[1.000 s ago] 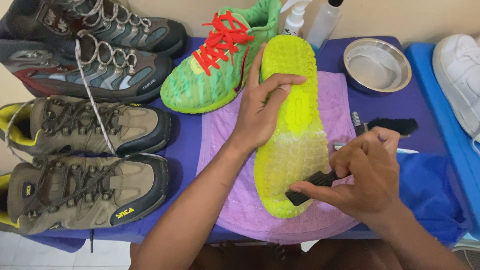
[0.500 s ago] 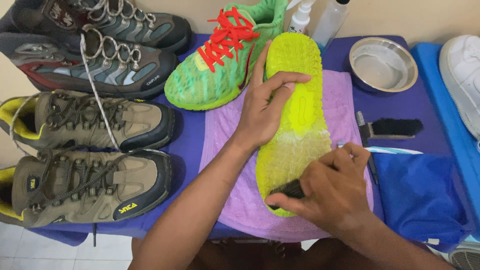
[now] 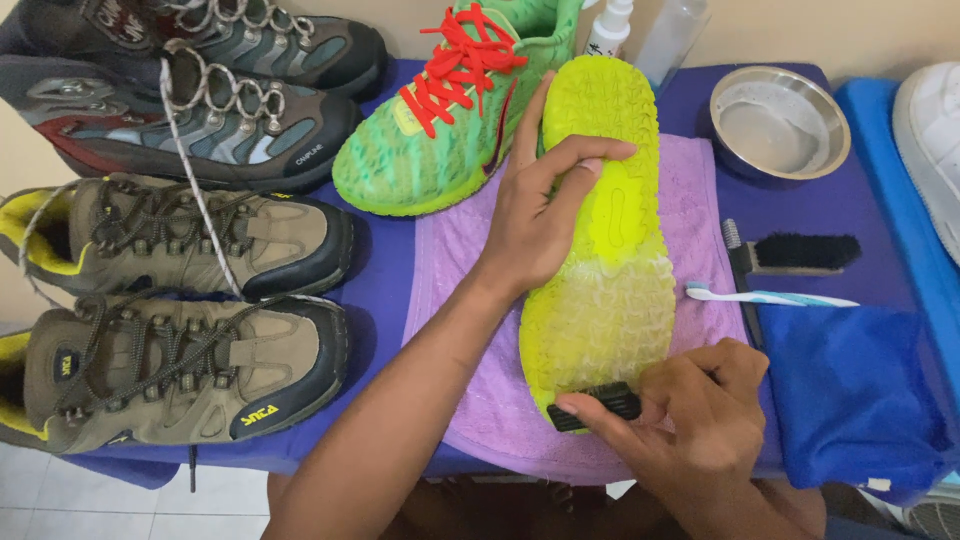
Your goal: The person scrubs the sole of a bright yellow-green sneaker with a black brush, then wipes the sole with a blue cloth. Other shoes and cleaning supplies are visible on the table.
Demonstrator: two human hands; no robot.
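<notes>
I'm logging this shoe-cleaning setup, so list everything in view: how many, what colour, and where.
Sneaker lying sole-up: one, yellow-green rubber sole, centre, on the towel.
Upright knit sneaker: one, green with red laces, top centre.
Hiking boots: two, tan-brown with yellow lining, left edge.
Trail shoes: two, grey and dark red, top left.
Terry towel: one, lilac, under the sole-up sneaker.
Table cover: one, purple.
Steel bowl: one, silver, top right.
Long-handled brush: one, black bristles, right of the towel.
Toothbrush: one, white and blue, below that brush.
Folded cloth: one, blue, lower right.
Bottles: two, white and clear, top centre.
White shoe: one, right edge.
Small scrubbing brush: one, black, at the sole's heel end.
Left hand: steadies the sole.
Right hand: grips the small brush.
</notes>
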